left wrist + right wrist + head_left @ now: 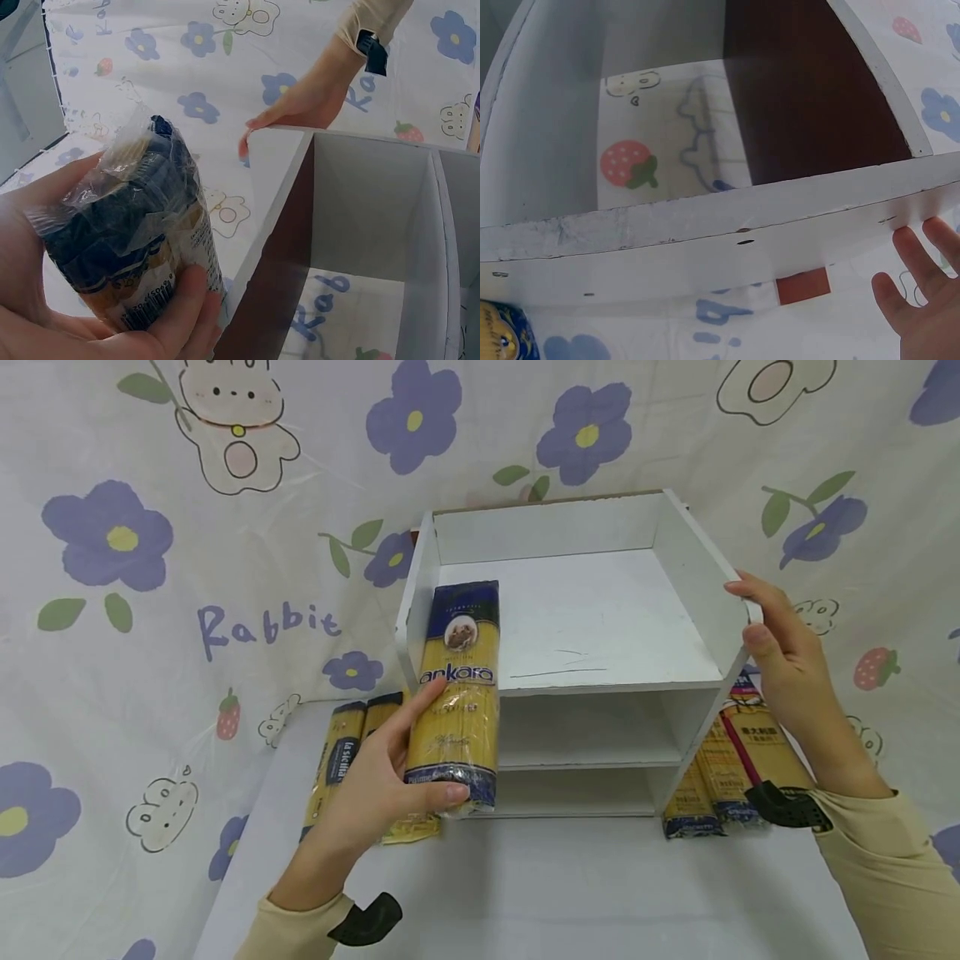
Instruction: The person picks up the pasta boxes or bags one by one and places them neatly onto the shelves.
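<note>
at the bottom of the head view, the left forearm, in a tan sleeve [296, 931], rises from lower left toward the centre, the wrist angled up and to the right. the left hand [382, 785] is the grip around a yellow and blue pasta packet [468, 710], back of the hand toward the camera, thumb laid across the packet's lower front, index finger along its left front by the "ankara" lettering. the packet stands near the centre of the frame, long side up, in front of the shelf's left part; whether it touches the shelf i cannot tell. the right forearm comes in from lower right, leaning up and left; the right hand [795, 668] holds the front corner of the white shelf [592, 610] between finger and thumb, at right of the frame. the shelf, with 2 openings below its top tray, stands on a white worktop [600, 885]. more yellow packets lie at its left [341, 752] and right. behind hangs a flowered cloth [285, 552].
</note>
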{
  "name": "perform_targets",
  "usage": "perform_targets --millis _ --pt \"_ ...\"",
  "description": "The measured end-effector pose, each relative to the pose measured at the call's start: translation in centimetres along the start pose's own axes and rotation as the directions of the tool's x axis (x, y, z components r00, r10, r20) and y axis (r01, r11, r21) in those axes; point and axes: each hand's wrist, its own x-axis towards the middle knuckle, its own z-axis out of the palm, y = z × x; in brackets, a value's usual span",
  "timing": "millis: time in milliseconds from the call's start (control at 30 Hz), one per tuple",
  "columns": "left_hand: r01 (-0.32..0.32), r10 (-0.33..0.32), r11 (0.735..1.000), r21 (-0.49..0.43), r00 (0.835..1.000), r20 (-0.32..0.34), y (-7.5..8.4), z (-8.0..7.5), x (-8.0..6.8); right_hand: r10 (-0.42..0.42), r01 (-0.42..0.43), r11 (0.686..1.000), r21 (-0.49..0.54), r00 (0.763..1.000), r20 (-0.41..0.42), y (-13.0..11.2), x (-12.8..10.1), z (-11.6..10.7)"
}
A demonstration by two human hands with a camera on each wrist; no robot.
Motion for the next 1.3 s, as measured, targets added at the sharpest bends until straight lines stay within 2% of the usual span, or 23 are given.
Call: perform_targets --millis 300,567,867,1100,1167,1233,1300 --pt "-0.013 0.024 0.99 0.138 0.997 -0.079 0.2 -0.3 1.1 0.005 -0.005 1.0 0.009 1.0 0.003 0.1 0.0 0.0" --pt "-0.046 0.106 0.945 0.323 0.98 -0.17 0.1 -0.5 1.6 0.023 -0.023 1.0 0.004 1.0 -0.003 0.1 0.0 0.0" --pt "-0.046 0.158 0.904 0.426 0.96 -0.23 0.1 -0.5 1.9 0.024 -0.024 1.0 0.009 1.0 -0.009 0.0 0.0 0.0" --pt "-0.056 0.194 0.887 0.458 0.946 -0.258 -0.1 -0.5 2.0 0.013 -0.013 1.0 0.0 1.0 -0.003 0.1 0.0 0.0" --pt "-0.042 0.202 0.87 0.491 0.939 -0.279 -0.1 -0.4 2.0 0.016 -0.016 1.0 0.005 1.0 -0.004 0.1 0.0 0.0" --pt "-0.01 0.216 0.833 0.552 0.926 -0.309 0.1 -0.4 1.8 0.021 -0.021 1.0 0.008 1.0 -0.005 0.1 0.0 0.0" --pt "0.013 0.248 0.785 0.619 0.909 -0.334 0.4 -0.2 1.5 0.024 -0.024 1.0 0.012 1.0 -0.005 0.1 0.0 0.1"
